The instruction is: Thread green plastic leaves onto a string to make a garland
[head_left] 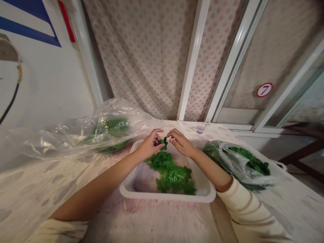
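Note:
Above a white plastic tray, my left hand pinches a small dark green artificial leaf between thumb and fingers. My right hand meets it from the other side, thumb and forefinger closed together at the leaf's upper edge. How firmly the right fingertips grip it is hard to see. Below both hands, a loose heap of green artificial leaves lies in the tray, stretching from its middle toward its near right corner.
A clear plastic bag with green pieces inside lies on the left of the patterned tablecloth. To the right, an open plastic bag holds darker green leaves. A small clear cup stands at the back, near the curtain.

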Tool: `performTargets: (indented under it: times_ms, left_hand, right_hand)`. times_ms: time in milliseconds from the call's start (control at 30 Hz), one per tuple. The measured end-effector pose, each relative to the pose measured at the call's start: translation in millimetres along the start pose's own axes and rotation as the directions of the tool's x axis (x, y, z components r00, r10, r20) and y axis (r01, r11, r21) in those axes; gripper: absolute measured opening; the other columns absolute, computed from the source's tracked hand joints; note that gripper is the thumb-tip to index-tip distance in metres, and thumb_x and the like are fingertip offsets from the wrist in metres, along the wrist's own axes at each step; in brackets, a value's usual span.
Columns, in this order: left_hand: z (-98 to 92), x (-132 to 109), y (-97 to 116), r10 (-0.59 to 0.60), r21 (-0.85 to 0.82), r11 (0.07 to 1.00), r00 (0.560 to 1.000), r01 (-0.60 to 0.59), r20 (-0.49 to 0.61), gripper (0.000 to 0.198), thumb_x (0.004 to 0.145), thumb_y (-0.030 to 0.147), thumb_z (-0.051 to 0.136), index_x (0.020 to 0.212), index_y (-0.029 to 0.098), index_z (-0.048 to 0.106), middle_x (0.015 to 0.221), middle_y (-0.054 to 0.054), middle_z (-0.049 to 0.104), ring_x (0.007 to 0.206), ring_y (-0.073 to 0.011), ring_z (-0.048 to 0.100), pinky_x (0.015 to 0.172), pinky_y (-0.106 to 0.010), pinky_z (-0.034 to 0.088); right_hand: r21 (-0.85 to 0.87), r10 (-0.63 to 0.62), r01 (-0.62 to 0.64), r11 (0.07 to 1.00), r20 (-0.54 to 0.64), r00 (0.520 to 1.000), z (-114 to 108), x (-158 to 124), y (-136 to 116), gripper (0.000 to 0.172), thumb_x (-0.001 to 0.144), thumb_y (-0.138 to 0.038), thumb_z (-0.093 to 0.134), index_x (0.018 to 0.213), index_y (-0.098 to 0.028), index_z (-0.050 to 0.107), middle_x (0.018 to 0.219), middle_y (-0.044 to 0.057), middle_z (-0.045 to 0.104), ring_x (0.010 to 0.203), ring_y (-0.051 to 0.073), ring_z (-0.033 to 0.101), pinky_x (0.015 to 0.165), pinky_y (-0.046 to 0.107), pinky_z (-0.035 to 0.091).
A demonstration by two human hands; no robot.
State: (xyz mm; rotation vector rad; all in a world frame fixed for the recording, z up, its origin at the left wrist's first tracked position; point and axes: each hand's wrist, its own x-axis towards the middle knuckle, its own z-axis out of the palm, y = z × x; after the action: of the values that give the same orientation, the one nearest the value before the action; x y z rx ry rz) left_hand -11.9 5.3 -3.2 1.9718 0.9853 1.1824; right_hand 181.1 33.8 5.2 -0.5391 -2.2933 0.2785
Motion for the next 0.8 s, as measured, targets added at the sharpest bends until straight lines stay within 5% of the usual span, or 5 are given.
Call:
performTargets:
  times_ms: [200, 800]
  left_hand:
    - [-0.5, -0.9, 2.7, 0.007, 0.017, 1.0, 0.999, -0.008, 0.042, 0.051, 0.073, 0.019, 0.06, 0.117, 0.019, 0.037, 0.073, 0.005, 0.045, 0.059, -0.0068, 0.047, 0.057, -0.02, 0.038]
    - [-0.9, -2.1, 5.4, 0.026, 0.081, 0.996, 0.992, -0.036, 0.12, 0.047, 0.073, 0.019, 0.06, 0.115, 0.021, 0.04, 0.073, 0.006, 0.046, 0.059, -0.0073, 0.048, 0.058, -0.021, 0.04]
  right_hand:
    - [-0.006, 0.036, -0.036, 0.999, 0.022, 0.999, 2.4, -0.6, 2.0, 0.009, 0.088, -0.021, 0.043, 0.095, -0.02, 0.048, 0.095, 0.006, 0.046, 0.078, 0.014, 0.05, 0.067, 0.027, 0.045]
    - [0.0, 0.033, -0.033, 0.999, 0.04, 0.999, 4.2, -0.6, 2.0, 0.014, 0.077, -0.01, 0.048, 0.085, -0.019, 0.043, 0.091, 0.003, 0.042, 0.075, 0.012, 0.048, 0.06, 0.023, 0.041]
